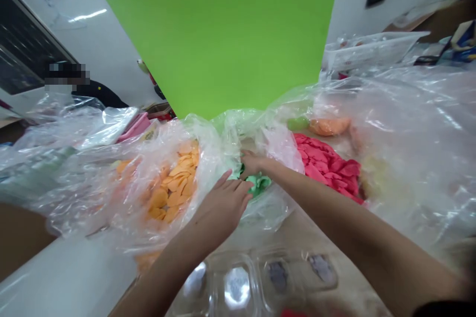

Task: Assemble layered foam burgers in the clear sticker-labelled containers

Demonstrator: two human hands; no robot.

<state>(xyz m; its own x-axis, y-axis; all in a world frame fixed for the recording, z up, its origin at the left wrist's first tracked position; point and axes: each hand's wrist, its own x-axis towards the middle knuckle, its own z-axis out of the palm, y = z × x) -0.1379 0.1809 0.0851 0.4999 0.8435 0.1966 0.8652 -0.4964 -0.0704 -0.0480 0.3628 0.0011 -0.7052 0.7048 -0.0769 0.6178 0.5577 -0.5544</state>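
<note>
Behind the table rises a flat lime-green panel (230, 34). Thin mint-green pieces (261, 185) sit in a clear plastic bag (268, 214), between orange pieces (180, 183) and crimson-pink pieces (323, 166). The left hand (231, 200) spreads loosely beside them, gripping nothing I can see; the right hand (253, 162) reaches in, its hold hidden from me.

"What did the pieces (261, 185) look like?"
"Green, small and curled, paler at the front and darker further back."
"How did they lie?"
"In a loose heap, overlapping at odd angles, partly hidden."
"And the bag (266, 215)?"
"Clear, crumpled and shiny; its film stood loosely around the heap."
</note>
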